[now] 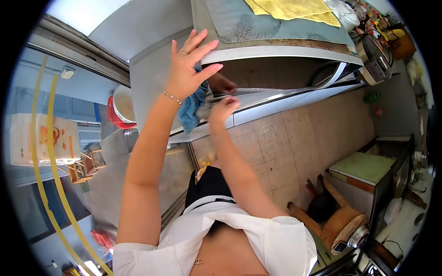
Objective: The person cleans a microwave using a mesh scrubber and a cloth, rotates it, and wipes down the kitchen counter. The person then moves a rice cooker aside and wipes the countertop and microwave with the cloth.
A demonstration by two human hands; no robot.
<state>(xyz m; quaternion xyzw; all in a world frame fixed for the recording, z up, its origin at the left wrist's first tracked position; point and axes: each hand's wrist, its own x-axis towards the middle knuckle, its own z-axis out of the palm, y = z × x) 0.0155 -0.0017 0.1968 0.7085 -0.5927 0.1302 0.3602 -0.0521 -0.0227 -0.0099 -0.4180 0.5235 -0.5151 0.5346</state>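
My left hand (191, 66) has its fingers spread, with the fingertips against the left front corner of a microwave (276, 71) with a dark glass front and a curved handle. My right hand (223, 109) is below it, close to the lower left edge of the glass. Its fingers are curled together, and what they hold, if anything, cannot be made out. A crumpled blue cloth (189, 115) lies between my two hands, partly behind my left wrist. The dark glass reflects a hand.
A leaf-print mat (244, 23) and a yellow cloth (294, 11) lie on top of the microwave. To the right stand a dark appliance (375, 57), a green-topped cabinet (361, 165) and a wooden stool (343, 227). A tiled floor (276, 142) stretches below.
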